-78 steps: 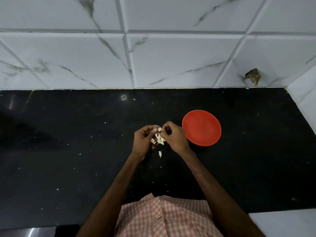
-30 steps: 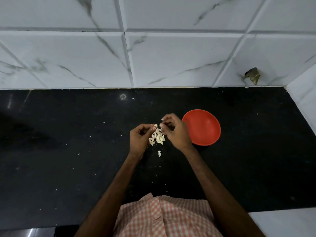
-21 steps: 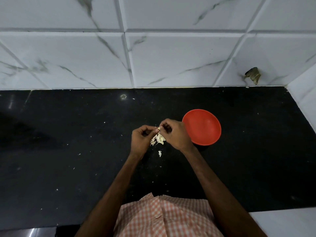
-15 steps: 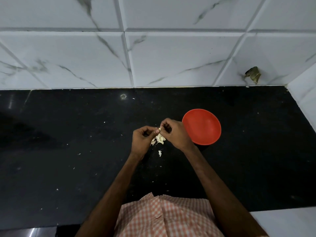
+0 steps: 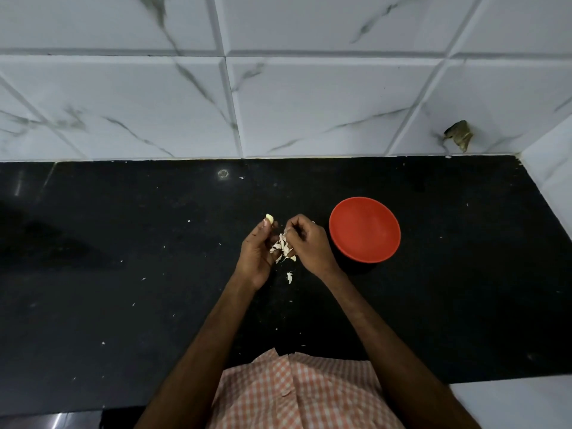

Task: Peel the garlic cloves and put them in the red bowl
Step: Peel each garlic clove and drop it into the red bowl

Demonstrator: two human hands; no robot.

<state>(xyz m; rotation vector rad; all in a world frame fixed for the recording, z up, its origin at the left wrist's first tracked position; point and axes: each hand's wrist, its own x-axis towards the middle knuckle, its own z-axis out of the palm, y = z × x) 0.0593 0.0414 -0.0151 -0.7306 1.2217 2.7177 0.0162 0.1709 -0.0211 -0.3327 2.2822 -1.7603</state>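
Right now I have a clove pinched at the fingertips of my left hand, lifted clear of the counter and looking bare and pale, so I judge it is peeled or nearly so. I hold it out at the very tips, I think, so the skin can come away without the palm getting in the way. My right hand is curled narrow just beside it, fingers bunched on what looks like a scrap of skin; I cannot tell whether it holds more than that. Between and under the two hands lies a heap of skins, with one loose flake nearer my body. I work low over that heap, so the waste drops in one spot.

The bowl stands on the counter just to the right of my right hand, and it looks empty from here. The clove sits on the far side of the hands from it, so it must cross over my right hand, or pass to it, before going in.
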